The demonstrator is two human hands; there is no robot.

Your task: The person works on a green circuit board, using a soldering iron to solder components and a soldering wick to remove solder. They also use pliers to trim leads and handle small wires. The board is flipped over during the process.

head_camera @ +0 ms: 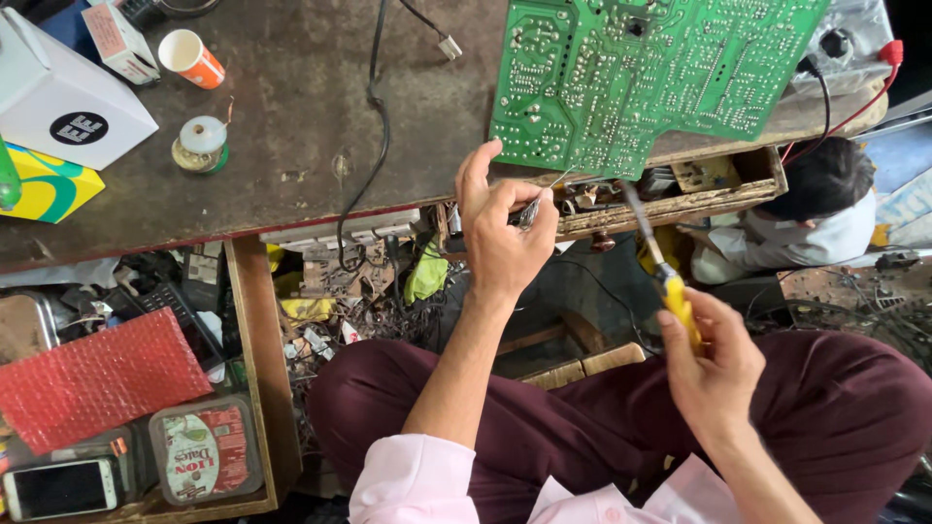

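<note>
The right hand (pixel 714 364), nearest the camera, is clamped on a yellow-handled soldering iron (pixel 668 281); its tip reaches up to the green circuit board (pixel 650 78) lying above both hands on the tabletop (pixel 291 116). The left hand (pixel 500 238) pinches thin solder wire (pixel 544 194) just below the board's lower edge; a solder spool (pixel 201 143) sits well to its left.

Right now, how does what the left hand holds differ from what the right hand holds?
The left hand pinches thin silvery tweezers; the right hand grips a longer yellow-handled soldering iron. The tweezers are bare metal, while the soldering iron has a dark shaft. Both tips point up at the green circuit board's lower edge.
</note>
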